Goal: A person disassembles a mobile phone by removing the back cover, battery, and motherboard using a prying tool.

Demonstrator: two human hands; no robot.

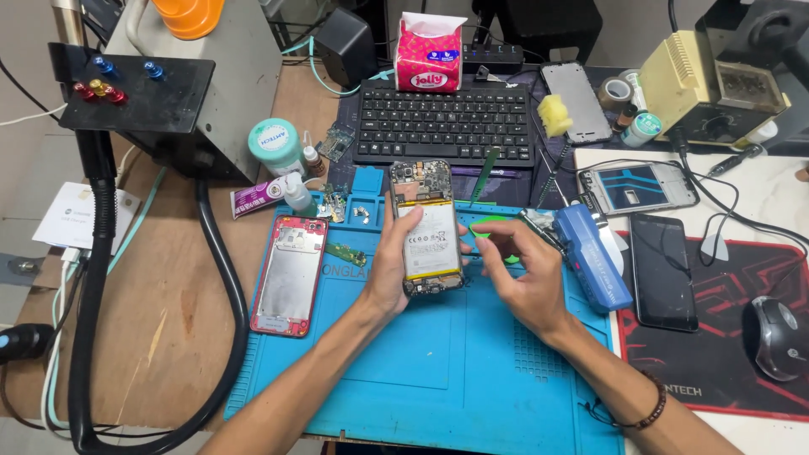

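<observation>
My left hand (389, 268) holds an opened phone (425, 226) upright over the blue repair mat (438, 371), its battery and circuit boards facing me. My right hand (524, 271) is just right of the phone, fingers pinched on a thin dark tool whose tip reaches toward the phone's right edge. A red phone back frame (289, 275) lies on the mat to the left, with a small green circuit board (345, 254) beside it.
A black keyboard (444, 123) and tissue pack (429, 55) sit behind the mat. A blue tool (595, 257), two phones (662, 270) and a mouse (772, 335) lie to the right. A thick black hose (221, 278) and a grey machine (202, 67) stand on the left.
</observation>
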